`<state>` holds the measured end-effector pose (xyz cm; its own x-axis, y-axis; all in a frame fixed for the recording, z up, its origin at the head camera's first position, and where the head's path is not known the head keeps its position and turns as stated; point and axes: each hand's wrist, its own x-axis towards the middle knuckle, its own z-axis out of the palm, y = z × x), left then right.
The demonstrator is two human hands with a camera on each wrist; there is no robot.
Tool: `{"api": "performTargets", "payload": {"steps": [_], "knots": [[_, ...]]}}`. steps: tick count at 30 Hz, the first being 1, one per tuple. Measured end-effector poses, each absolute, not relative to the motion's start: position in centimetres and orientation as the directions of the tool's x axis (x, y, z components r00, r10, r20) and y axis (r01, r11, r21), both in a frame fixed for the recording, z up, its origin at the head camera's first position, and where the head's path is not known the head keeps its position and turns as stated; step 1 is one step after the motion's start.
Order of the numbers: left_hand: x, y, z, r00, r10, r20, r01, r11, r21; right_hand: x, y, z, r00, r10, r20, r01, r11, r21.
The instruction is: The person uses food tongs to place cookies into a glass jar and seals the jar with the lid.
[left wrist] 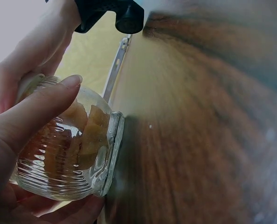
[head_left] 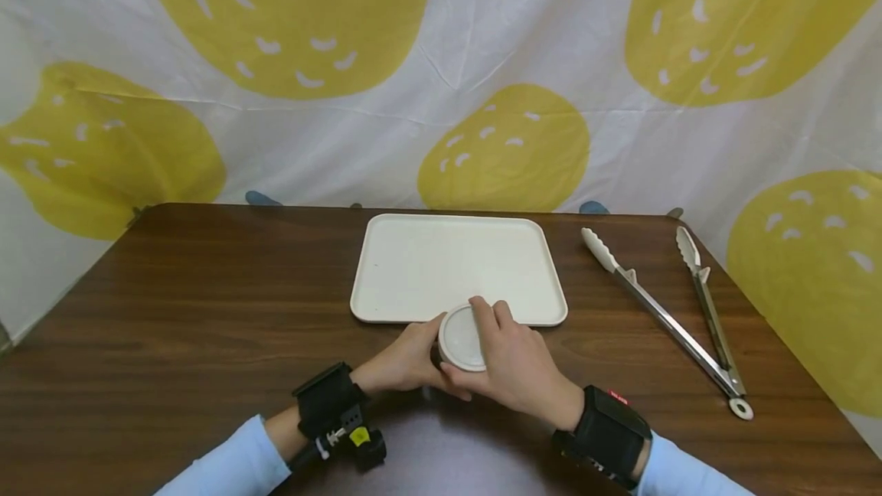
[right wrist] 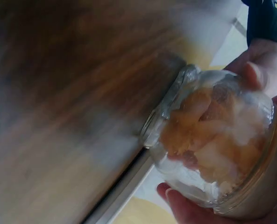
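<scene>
A ribbed glass jar point(left wrist: 73, 161) with orange-brown pieces inside stands at the near edge of the tray, between both hands. My left hand point(head_left: 406, 362) grips the jar's side, its thumb lying across the ribbed glass in the left wrist view. Over the white lid point(head_left: 460, 339) my right hand point(head_left: 513, 366) curls its fingers and thumb, holding the rim. In the right wrist view the jar's base point(right wrist: 168, 109) is close to the tabletop; I cannot tell whether it touches.
A white rectangular tray point(head_left: 455, 259) lies just beyond the hands. To the right, metal tongs point(head_left: 678, 334) with white tips lie spread on the brown wooden table point(head_left: 207, 343). Behind the table hangs a white cloth point(head_left: 331, 151) with yellow fruit shapes.
</scene>
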<state>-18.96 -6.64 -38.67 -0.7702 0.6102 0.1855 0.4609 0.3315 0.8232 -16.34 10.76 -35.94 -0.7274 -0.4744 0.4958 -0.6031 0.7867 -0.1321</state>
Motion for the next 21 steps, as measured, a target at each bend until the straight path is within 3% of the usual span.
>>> {"api": "performTargets", "payload": {"steps": [6, 10, 15, 21], "knots": [[-18.9, -6.8, -38.5, -0.764, 0.615, 0.193, 0.476, 0.335, 0.813, -17.1, 11.7, -34.8, -0.725, -0.589, 0.357, -0.682, 0.689, -0.247], [-18.9, -6.7, -38.5, -0.759, 0.621, 0.197, 0.478, 0.326, 0.815, -18.4, 13.0, -34.0, -0.639, -0.719, 0.272, -0.763, 0.548, -0.342], [-18.9, -6.7, -38.6, -0.753, 0.627, 0.2, 0.486, 0.324, 0.812, -19.6, 13.3, -34.5, -0.538, -0.791, 0.291, -0.828, 0.43, -0.361], [-18.9, -6.7, -38.5, -0.763, 0.618, 0.189, 0.477, 0.339, 0.811, -19.2, 12.8, -35.4, -0.576, -0.727, 0.375, -0.814, 0.466, -0.348]]}}
